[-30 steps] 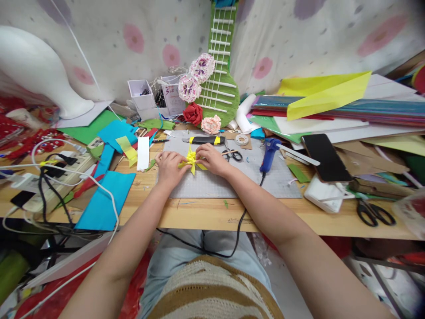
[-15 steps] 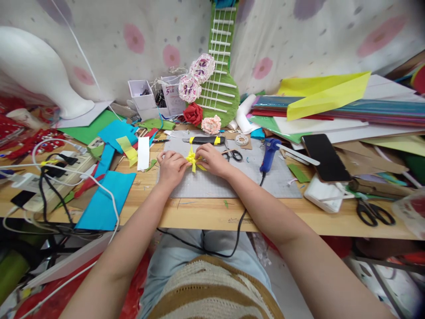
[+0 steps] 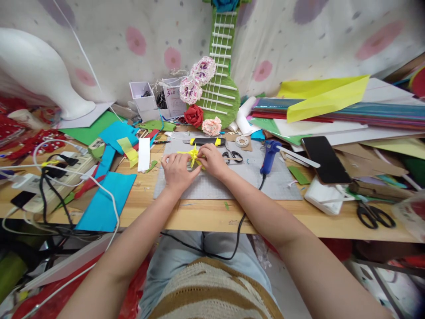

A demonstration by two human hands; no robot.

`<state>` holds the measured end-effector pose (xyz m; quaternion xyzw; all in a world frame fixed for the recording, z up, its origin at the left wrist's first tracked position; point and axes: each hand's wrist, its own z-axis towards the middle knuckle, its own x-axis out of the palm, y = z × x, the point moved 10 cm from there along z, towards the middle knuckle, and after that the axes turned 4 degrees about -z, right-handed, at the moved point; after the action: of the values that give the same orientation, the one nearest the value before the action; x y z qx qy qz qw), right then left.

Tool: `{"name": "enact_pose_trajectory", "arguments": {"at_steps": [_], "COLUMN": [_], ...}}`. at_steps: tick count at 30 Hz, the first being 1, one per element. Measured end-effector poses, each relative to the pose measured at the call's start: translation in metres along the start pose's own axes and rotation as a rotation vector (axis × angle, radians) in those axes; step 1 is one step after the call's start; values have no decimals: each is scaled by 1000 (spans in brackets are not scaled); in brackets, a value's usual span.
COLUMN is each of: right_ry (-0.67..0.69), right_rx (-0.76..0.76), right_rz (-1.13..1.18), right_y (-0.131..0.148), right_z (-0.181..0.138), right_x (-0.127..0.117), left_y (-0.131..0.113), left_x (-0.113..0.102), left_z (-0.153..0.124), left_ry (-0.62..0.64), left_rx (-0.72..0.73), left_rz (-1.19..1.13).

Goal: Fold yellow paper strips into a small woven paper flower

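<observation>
A small yellow paper flower (image 3: 194, 153) with narrow, star-like strips stands between my hands, over the grey cutting mat (image 3: 265, 186). My left hand (image 3: 179, 170) is closed at its near left side, thumb reaching under the strips. With bent fingers my right hand (image 3: 212, 160) pinches it from the right. The fingers partly cover the flower's lower part. Just beyond lies a yellow-and-black utility knife (image 3: 206, 141). Small black-handled scissors (image 3: 233, 156) rest beside my right hand.
A blue glue gun (image 3: 269, 157) lies on the mat's right. Further right are a phone (image 3: 325, 159) and larger scissors (image 3: 375, 215). Blue paper (image 3: 106, 201) and a cable-laden power strip (image 3: 63, 177) lie left. A green guitar-shaped craft (image 3: 224, 95) leans at the back.
My left hand has turned, its thumb now lower and nearer my right hand. The flower's strips have shifted, and one now points out to the left above my left fingers.
</observation>
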<state>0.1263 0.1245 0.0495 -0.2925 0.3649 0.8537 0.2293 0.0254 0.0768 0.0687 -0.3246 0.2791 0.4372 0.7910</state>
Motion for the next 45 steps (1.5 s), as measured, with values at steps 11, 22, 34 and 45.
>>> {"name": "enact_pose_trajectory", "arguments": {"at_steps": [11, 22, 34, 45], "right_ry": [-2, 109, 163, 181], "right_rx": [25, -16, -107, -170], "right_rz": [30, 55, 62, 14], "right_y": [-2, -4, 0, 12], "right_z": [-1, 0, 0, -6], "right_x": [-1, 7, 8, 2], "left_y": [2, 9, 32, 23], "left_x": [14, 13, 9, 10], "left_z": [-2, -5, 2, 2], "left_ry": [41, 63, 44, 97], "left_rx": [55, -6, -71, 25], "left_rz": [101, 21, -55, -84]}}
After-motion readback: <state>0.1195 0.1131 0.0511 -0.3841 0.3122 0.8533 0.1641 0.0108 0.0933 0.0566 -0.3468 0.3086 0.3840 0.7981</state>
